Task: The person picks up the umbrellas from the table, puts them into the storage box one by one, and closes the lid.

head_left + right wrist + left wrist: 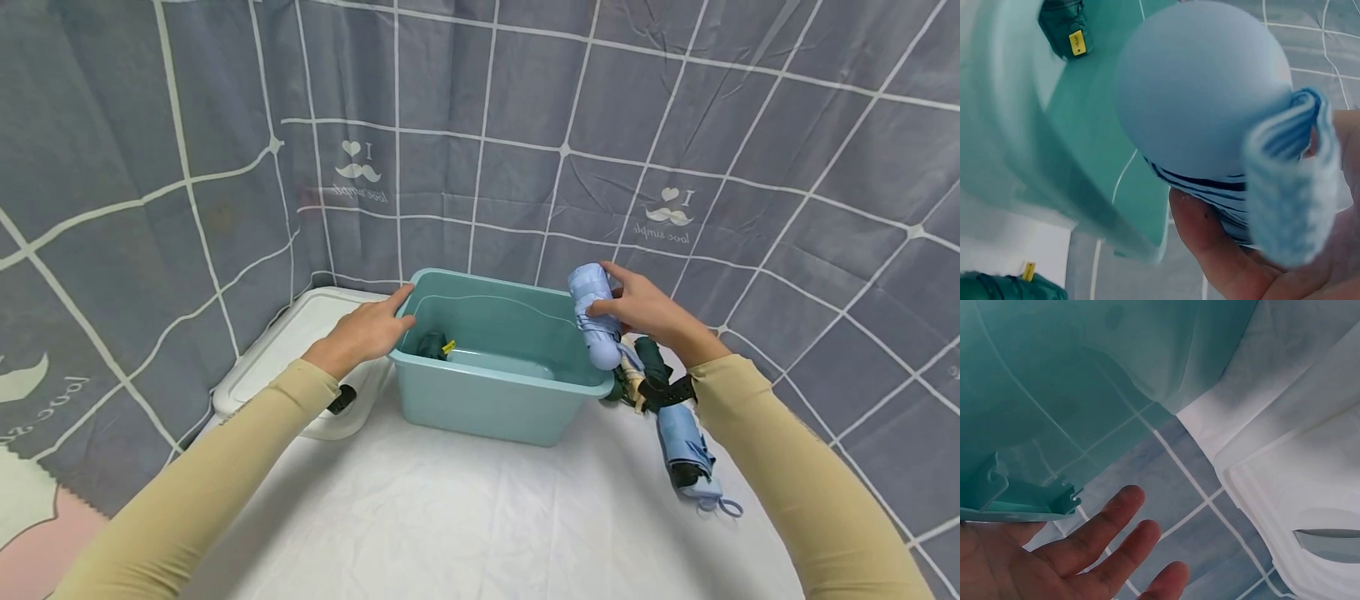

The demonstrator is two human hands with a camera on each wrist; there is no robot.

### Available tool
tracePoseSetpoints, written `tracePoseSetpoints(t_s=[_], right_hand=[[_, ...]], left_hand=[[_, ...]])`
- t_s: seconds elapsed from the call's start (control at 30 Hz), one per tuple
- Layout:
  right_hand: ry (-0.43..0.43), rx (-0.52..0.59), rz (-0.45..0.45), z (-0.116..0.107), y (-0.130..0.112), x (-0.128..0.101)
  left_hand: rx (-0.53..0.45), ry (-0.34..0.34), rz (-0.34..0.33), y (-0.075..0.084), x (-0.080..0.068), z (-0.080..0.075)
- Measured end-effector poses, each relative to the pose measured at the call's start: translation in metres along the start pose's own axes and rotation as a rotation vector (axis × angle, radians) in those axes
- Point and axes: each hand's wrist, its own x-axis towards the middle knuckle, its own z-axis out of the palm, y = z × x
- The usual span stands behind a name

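Over the teal plastic bin point(480, 408), already holding one dark green folded umbrella point(432, 344) and steadied by the flat, open left hand point(367, 329), a light blue folded umbrella point(594, 317) is gripped by the right hand point(645, 310), while several folded umbrellas point(671, 408) remain outside.

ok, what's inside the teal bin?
One dark green folded umbrella with a yellow tag lies at the left end of the teal bin. The near wall hides the floor closest to the camera.
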Motion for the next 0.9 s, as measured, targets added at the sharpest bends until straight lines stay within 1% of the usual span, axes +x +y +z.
tracePoseSetpoints(t_s=[0.1, 0.27, 0.4, 0.63, 0.9], right_hand=[[-0.011, -0.011, 0.003, 0.002, -0.005, 0.006], [-0.041, -0.025, 0.003, 0.007, -0.014, 0.017], [-0.072, -0.023, -0.006, 0.011, -0.02, 0.024], [-0.123, 0.003, -0.004, 0.024, -0.031, 0.035], [-0.178, 0.003, -0.013, 0.037, -0.04, 0.049]], left_hand=[[0.0, -0.008, -0.006, 0.0, 0.0, -0.001], [0.009, 0.003, -0.018, 0.0, -0.001, -0.002], [0.016, 0.003, -0.013, 0.001, -0.001, -0.001], [0.019, 0.011, -0.024, 0.0, -0.003, 0.001], [0.028, 0.012, -0.011, 0.001, -0.003, -0.001]])
